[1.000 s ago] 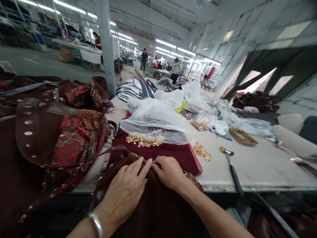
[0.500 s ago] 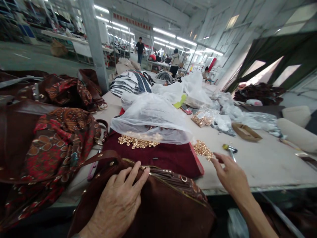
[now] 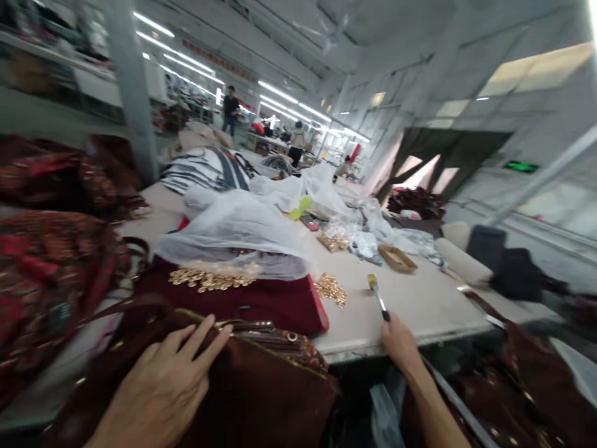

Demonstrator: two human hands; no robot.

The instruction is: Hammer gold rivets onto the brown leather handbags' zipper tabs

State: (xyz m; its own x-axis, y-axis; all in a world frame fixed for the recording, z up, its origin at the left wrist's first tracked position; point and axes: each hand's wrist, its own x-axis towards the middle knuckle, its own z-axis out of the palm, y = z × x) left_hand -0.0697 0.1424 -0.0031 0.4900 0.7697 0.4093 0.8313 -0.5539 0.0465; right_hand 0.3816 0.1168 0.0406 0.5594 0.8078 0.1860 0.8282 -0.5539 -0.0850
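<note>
My left hand [image 3: 163, 382] lies flat with fingers spread on a dark brown suede bag [image 3: 252, 398] at the near edge of the table [image 3: 410, 305]. My right hand [image 3: 397, 341] is closed around the handle of a small hammer [image 3: 377, 294] whose brass head lies on the table top. A pile of gold metal fittings [image 3: 330, 289] sits just left of the hammer. More gold fittings [image 3: 209, 280] lie on a maroon cloth [image 3: 261, 305] behind the bag. The picture is blurred by motion.
Clear plastic bags [image 3: 233, 233] cover the table's middle. Patterned red-brown bags [image 3: 51, 267] are heaped at the left. A small cardboard box [image 3: 397, 257] and bagged fittings [image 3: 334, 236] lie further back. A pillar [image 3: 133, 93] stands behind the table; people work at far tables.
My right hand left the bag, reached right across the table edge and closed on the hammer handle. My left hand stayed on the bag. The view swung to the right.
</note>
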